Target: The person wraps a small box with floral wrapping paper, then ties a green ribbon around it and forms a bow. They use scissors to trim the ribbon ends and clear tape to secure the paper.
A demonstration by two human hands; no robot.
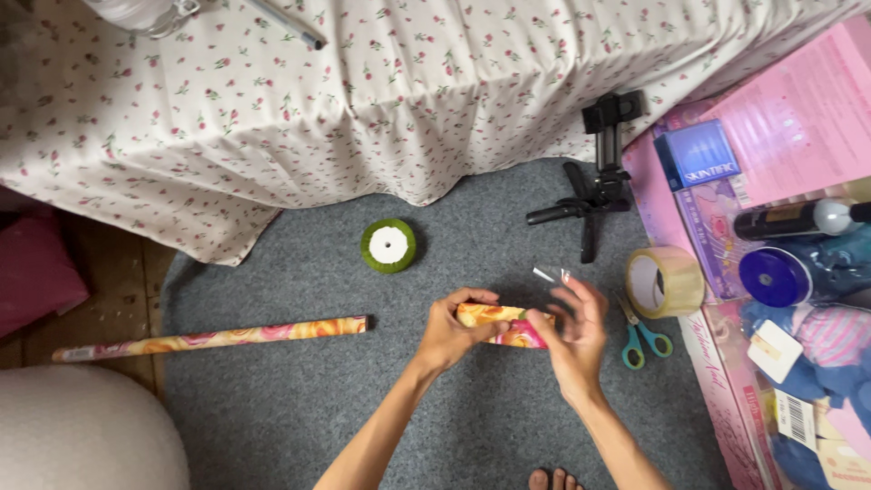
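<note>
— Floral paper, yellow and pink, covers the small parcel (pixel 502 327) I have between my hands, low over the grey carpet (pixel 299 399). My left hand (pixel 451 331) is clamped on its near end, thumb on top, to keep the fold from springing.

— And the other hand?

— My right hand (pixel 573 340) cups the far end, fingers spread; a strip of clear tape (pixel 547 273) hangs off the fingertips, which looks why they are held wide.

— What is within reach?

— Teal-handled scissors (pixel 641 341) and the clear tape roll (pixel 665 281) lie just right of that hand. The wrapping paper roll (pixel 213 338) lies well off to my left. Further out sits a green ribbon spool (pixel 388 245), and a black tripod (pixel 594 195) by the bed's flowered sheet (pixel 381 91). Pink boxes (pixel 780 127) crowd the right edge.
</note>
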